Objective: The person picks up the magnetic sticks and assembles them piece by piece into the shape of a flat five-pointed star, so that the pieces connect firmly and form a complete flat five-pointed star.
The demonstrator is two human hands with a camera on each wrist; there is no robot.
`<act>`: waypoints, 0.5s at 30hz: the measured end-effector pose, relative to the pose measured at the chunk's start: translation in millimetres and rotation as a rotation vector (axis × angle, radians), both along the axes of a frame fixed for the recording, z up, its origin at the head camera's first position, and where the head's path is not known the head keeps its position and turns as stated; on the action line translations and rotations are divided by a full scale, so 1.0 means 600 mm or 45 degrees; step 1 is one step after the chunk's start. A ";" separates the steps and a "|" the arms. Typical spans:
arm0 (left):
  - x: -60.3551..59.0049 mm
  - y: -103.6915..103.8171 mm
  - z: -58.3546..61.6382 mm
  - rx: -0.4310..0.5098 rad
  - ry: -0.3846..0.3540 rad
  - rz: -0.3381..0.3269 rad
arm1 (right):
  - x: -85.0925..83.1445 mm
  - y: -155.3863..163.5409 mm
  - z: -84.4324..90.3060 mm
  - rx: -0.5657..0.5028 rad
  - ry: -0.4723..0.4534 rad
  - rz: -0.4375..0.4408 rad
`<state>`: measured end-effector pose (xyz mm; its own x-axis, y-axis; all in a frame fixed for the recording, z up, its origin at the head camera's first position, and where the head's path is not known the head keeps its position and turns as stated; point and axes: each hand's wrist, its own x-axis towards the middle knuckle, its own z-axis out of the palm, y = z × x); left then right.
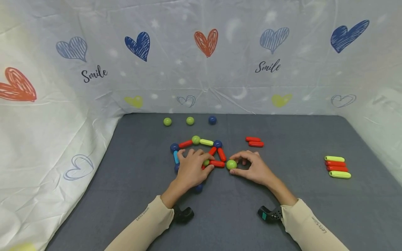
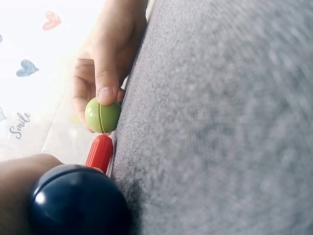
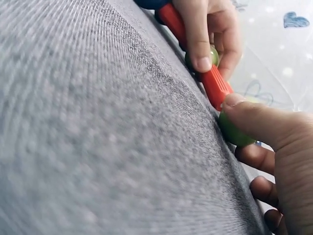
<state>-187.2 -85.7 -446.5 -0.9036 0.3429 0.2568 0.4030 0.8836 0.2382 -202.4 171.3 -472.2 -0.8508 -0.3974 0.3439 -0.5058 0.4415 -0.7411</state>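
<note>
My right hand [image 1: 254, 168] pinches a green ball [image 1: 231, 164] between thumb and fingers. The ball stands at the right end of a red rod [image 1: 217, 164], with a narrow gap in the left wrist view. My left hand [image 1: 192, 168] has thumb and index finger around another green ball [image 3: 213, 55] at that rod's other end, and it covers part of the joined shape. Visible parts of the shape include blue balls [image 1: 217, 144], a green ball [image 1: 196, 139], a yellow-green rod [image 1: 206, 142], red rods [image 1: 221, 154] and a light blue rod [image 1: 176, 157].
Two green balls [image 1: 190, 120] and a blue ball [image 1: 212, 120] lie along the back of the grey table [image 1: 301, 139]. Two red rods [image 1: 255, 143] lie behind my right hand. Farther right is a row of yellow-green and red rods [image 1: 337, 168]. A white printed cloth [image 1: 232, 76] hangs behind.
</note>
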 end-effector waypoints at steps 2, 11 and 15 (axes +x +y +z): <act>0.000 -0.001 0.000 0.004 -0.006 -0.006 | 0.000 0.000 -0.001 -0.001 0.005 0.004; 0.002 -0.003 0.003 0.016 -0.002 -0.033 | 0.004 -0.004 0.001 0.016 0.003 0.011; 0.002 -0.004 0.003 0.018 -0.003 -0.046 | 0.006 -0.009 0.005 0.028 0.005 0.017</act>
<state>-186.0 -88.1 -444.5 -0.8912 0.3717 0.2601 0.4342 0.8649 0.2517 -198.6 166.2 -469.3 -0.8441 -0.4162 0.3382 -0.5145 0.4507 -0.7295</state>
